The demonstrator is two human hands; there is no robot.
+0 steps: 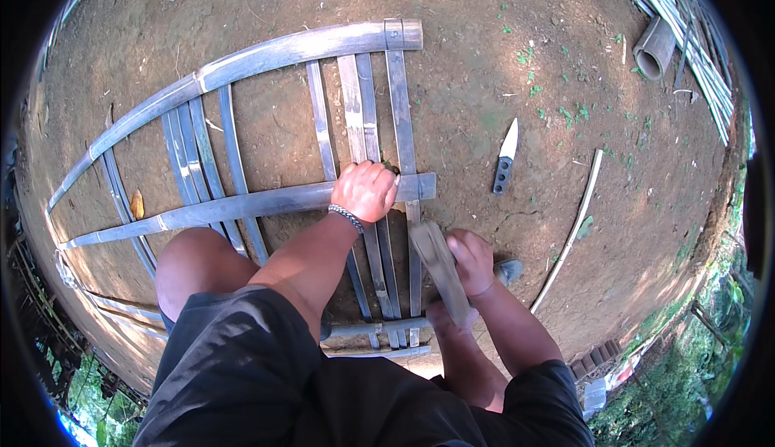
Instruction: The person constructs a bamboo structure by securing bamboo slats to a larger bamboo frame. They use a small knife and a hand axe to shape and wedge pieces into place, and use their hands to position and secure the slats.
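A frame of split bamboo lies on the ground before me, with long rails crossed by thin slats. My left hand (366, 191), a braided band at its wrist, is closed over the middle bamboo rail (282, 200) where the bamboo slats (353, 108) cross it. The fingers curl over the rail's far edge; what lies beneath the palm is hidden. Just right of the frame's end, my right hand (471, 261) grips a thick, weathered piece of wood (440, 265), held tilted above the frame's right end. The far bamboo rail (299, 48) curves off to the left.
A knife (506, 156) with a dark, holed handle lies on the bare soil to the right. Farther right is a thin stick (569, 233). A bamboo tube (655, 48) and a bundle of long strips (686, 35) lie at the upper right. My knee (202, 265) is beside the frame.
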